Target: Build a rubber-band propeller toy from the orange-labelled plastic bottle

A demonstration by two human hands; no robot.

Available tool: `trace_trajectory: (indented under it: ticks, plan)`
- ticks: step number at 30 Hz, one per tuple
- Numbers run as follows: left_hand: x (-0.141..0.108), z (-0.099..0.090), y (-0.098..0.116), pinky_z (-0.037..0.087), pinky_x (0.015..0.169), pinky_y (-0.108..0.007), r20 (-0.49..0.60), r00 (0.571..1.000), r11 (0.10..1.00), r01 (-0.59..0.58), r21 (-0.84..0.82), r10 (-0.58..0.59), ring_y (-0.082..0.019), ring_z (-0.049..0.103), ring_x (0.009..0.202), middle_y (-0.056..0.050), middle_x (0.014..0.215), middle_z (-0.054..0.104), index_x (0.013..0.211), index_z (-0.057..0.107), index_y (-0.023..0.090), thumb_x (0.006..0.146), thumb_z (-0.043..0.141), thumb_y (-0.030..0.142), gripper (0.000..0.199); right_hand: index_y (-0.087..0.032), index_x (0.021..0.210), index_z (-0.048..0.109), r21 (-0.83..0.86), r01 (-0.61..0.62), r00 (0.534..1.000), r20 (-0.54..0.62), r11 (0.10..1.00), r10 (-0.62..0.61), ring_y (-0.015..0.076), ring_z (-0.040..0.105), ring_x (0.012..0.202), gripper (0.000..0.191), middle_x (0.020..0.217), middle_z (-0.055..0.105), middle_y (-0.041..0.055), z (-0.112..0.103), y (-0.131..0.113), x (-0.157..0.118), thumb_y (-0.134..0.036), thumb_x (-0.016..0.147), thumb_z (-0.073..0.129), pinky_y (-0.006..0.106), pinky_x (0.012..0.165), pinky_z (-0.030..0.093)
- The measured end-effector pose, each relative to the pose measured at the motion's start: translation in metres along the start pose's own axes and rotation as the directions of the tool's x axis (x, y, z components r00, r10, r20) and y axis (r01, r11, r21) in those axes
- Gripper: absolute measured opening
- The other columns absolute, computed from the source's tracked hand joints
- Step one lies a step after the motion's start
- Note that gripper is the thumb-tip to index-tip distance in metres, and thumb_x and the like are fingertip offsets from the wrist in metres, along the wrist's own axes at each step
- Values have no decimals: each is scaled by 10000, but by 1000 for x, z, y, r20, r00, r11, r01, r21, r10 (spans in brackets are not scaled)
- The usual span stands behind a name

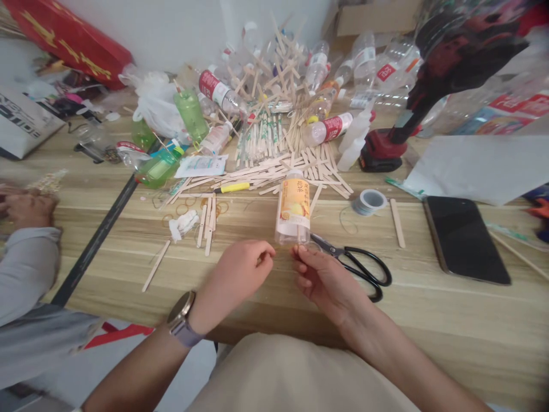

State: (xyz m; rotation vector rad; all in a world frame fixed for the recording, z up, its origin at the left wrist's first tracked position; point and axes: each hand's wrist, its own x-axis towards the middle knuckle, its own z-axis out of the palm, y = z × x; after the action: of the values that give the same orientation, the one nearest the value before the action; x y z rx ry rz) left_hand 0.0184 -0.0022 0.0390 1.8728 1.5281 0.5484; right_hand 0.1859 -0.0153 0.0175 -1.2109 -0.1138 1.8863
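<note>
A clear plastic bottle with an orange-yellow label [294, 201] lies on the table, its base toward me. Just below that base, my right hand [319, 273] pinches the end of a thin wooden stick [299, 233], which overlaps the bottle. My left hand [240, 269], with a watch [182, 309] on its wrist, hovers left of the base with fingers curled together; whether something small is in them is hidden. Black-handled scissors [364, 269] lie partly behind my right hand.
Behind the bottle lie heaped craft sticks [257, 177], a yellow cutter [234, 187] and several plastic bottles. To the right are a tape roll [369, 202], a phone [466, 239] and a red-black power tool [386, 149]. Another person's hand [30, 206] is at far left.
</note>
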Motion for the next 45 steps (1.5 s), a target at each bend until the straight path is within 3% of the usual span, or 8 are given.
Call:
trace_trajectory:
  ticks: [7, 10, 13, 14, 18, 34, 40, 45]
  plan:
    - [13, -1, -3, 270, 539, -271, 219, 976, 1000, 5, 4, -6, -156, 508, 474, -5, 537, 645, 623, 735, 241, 779, 587, 188, 221, -141, 656, 656, -23, 2, 1000, 13, 1000, -2, 44, 380, 527, 267, 679, 529, -34, 1, 0, -2, -239, 502, 851, 149, 390, 248]
    - [17, 2, -5, 205, 461, -269, 313, 940, 973, 185, -137, -134, -116, 378, 338, 38, 343, 461, 509, 672, 215, 773, 669, 359, 301, -140, 662, 657, -38, 7, 1000, 25, 999, -6, 46, 377, 528, 289, 675, 535, -31, 1, 0, -3, -258, 494, 860, 151, 389, 245]
    - [15, 15, -5, 158, 415, -262, 400, 865, 734, 480, -480, -305, -78, 305, 319, 42, 330, 439, 473, 625, 181, 703, 733, 476, 389, -143, 658, 655, -52, 14, 999, 36, 999, -12, 49, 368, 524, 299, 641, 529, -35, 2, 1, -4, -278, 496, 866, 148, 384, 241]
    - [14, 21, -5, 146, 403, -256, 387, 860, 668, 504, -547, -332, -68, 289, 323, 47, 356, 453, 527, 649, 178, 704, 719, 514, 387, -143, 652, 653, -58, 10, 999, 38, 998, -7, 51, 365, 518, 296, 614, 519, -37, 2, 2, -3, -284, 503, 866, 146, 380, 237]
    - [9, 41, -3, 125, 381, -233, 367, 848, 521, 526, -673, -381, -32, 235, 333, 71, 463, 477, 752, 688, 162, 645, 726, 580, 433, -138, 643, 652, -80, -25, 998, 50, 996, 29, 53, 376, 495, 260, 548, 493, -43, 2, 3, -2, -274, 546, 852, 139, 366, 239]
    - [6, 38, 10, 130, 390, -166, 474, 775, 150, 573, -806, -418, -8, 241, 415, 89, 488, 385, 680, 652, 129, 532, 854, 327, 319, -118, 674, 688, -88, -99, 988, 107, 991, 108, 13, 397, 386, 133, 602, 595, -19, -2, 0, 3, -205, 657, 788, 127, 341, 419]
    - [6, 41, 9, 183, 391, -157, 458, 780, 104, 545, -832, -426, -21, 315, 459, 59, 561, 460, 656, 627, 141, 510, 855, 341, 336, -139, 616, 649, -109, -63, 989, 128, 992, 77, 13, 386, 391, 218, 561, 558, -46, -1, 1, 3, -274, 640, 819, 127, 352, 425]
    - [6, 38, 9, 229, 388, -142, 465, 803, 151, 547, -823, -373, -28, 339, 466, 63, 560, 438, 684, 642, 151, 539, 855, 393, 354, -145, 715, 696, -172, -5, 985, 170, 985, 34, 36, 392, 425, 294, 600, 599, -30, -1, 1, -5, -344, 585, 868, 151, 343, 417]
